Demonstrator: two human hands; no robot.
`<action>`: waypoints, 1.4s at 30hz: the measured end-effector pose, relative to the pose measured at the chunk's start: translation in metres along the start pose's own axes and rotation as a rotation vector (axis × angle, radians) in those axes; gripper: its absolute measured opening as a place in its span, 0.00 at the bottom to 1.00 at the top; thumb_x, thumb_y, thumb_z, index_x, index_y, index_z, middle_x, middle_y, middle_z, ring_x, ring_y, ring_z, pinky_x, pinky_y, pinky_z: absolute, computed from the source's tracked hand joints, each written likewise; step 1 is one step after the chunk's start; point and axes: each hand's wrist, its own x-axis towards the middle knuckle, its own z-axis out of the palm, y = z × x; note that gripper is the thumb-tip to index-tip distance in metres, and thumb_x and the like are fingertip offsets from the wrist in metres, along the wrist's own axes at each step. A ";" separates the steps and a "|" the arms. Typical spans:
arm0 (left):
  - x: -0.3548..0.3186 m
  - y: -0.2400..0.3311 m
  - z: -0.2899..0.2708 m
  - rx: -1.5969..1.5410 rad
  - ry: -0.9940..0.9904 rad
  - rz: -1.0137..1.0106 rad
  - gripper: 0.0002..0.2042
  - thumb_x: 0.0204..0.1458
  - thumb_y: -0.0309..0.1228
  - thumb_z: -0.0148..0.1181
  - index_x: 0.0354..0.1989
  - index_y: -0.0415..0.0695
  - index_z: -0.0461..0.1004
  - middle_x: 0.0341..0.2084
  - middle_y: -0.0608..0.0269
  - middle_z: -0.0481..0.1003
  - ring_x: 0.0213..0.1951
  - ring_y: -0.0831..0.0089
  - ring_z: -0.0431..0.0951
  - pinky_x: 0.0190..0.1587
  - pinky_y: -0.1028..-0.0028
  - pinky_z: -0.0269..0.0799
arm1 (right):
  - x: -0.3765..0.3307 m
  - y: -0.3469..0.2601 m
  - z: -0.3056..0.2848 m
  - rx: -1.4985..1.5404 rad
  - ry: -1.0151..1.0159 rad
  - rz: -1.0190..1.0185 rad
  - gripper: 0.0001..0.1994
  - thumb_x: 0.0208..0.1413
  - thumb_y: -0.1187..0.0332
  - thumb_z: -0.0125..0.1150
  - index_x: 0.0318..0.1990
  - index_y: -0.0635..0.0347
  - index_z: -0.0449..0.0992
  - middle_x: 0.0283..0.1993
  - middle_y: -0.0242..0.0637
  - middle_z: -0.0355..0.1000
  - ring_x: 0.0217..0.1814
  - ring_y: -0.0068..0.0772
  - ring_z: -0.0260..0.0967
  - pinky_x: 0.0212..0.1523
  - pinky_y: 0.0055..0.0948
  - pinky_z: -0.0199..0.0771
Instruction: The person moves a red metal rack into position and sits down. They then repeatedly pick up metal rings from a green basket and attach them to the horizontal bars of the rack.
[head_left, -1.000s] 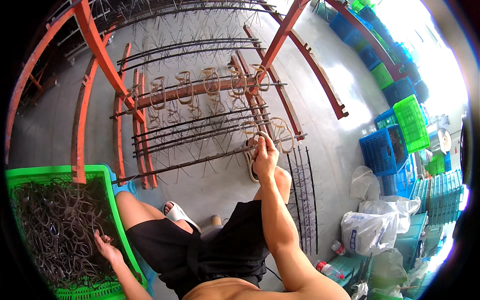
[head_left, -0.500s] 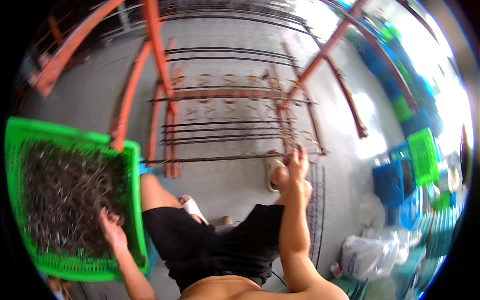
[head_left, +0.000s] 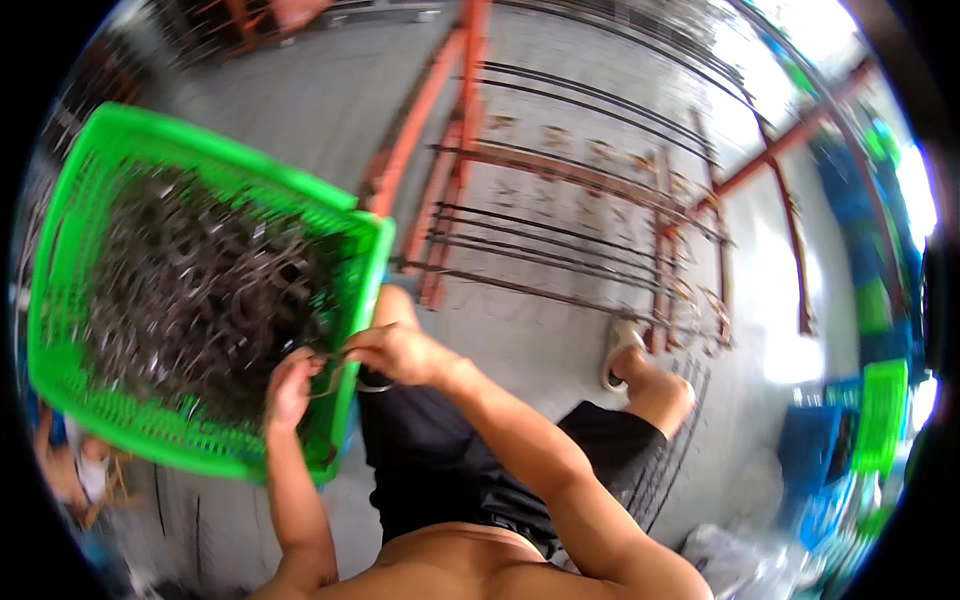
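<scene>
A green plastic basket (head_left: 236, 156) at the left is heaped with thin, dark, curved metal pieces (head_left: 200, 290). Over its right edge my two hands meet. My right hand (head_left: 395, 354) pinches a thin curved metal piece (head_left: 333, 380), and a loop of similar metal shows below that hand. My left hand (head_left: 290, 390) has its fingertips closed at the other side of the piece, close to the right fingertips. Blur hides exactly how many pieces lie between the fingers.
Ahead stands an orange metal rack (head_left: 468, 90) with dark horizontal rods; curved pieces hang on some of them, several at its right end. Blue crates (head_left: 808, 440), a green crate (head_left: 882, 415) and plastic bags (head_left: 730, 560) are at the right. Another person sits at the lower left.
My right hand has come from the rack's near rod across to the basket's edge. My left hand has lifted from the heap to meet it. The view has swung left.
</scene>
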 end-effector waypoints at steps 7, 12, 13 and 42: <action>0.000 0.007 -0.008 0.371 0.093 0.155 0.17 0.42 0.18 0.46 0.45 0.39 0.65 0.45 0.62 0.64 0.41 0.74 0.67 0.50 0.73 0.63 | -0.123 -0.027 -0.104 0.325 1.426 0.228 0.09 0.60 0.66 0.49 0.32 0.60 0.70 0.16 0.26 0.60 0.11 0.16 0.55 0.11 0.20 0.54; 0.018 0.014 -0.017 0.811 0.211 0.290 0.14 0.51 0.15 0.43 0.46 0.38 0.65 0.37 0.61 0.69 0.34 0.74 0.72 0.39 0.76 0.71 | -0.200 0.015 -0.165 0.115 1.956 0.239 0.08 0.60 0.64 0.49 0.35 0.60 0.68 0.15 0.25 0.56 0.10 0.15 0.51 0.08 0.18 0.50; 0.018 0.024 -0.010 0.832 0.296 0.260 0.12 0.53 0.17 0.43 0.46 0.38 0.66 0.35 0.60 0.70 0.33 0.75 0.72 0.38 0.76 0.72 | -0.204 0.021 -0.168 0.118 1.955 0.252 0.08 0.60 0.65 0.48 0.35 0.59 0.67 0.15 0.25 0.56 0.10 0.16 0.51 0.09 0.19 0.50; 0.036 -0.002 -0.021 1.425 0.450 0.111 0.12 0.56 0.34 0.47 0.41 0.40 0.70 0.35 0.49 0.72 0.39 0.55 0.71 0.41 0.64 0.65 | -0.212 0.047 -0.169 0.321 1.687 0.376 0.09 0.60 0.63 0.48 0.28 0.52 0.66 0.16 0.23 0.56 0.13 0.17 0.50 0.11 0.19 0.50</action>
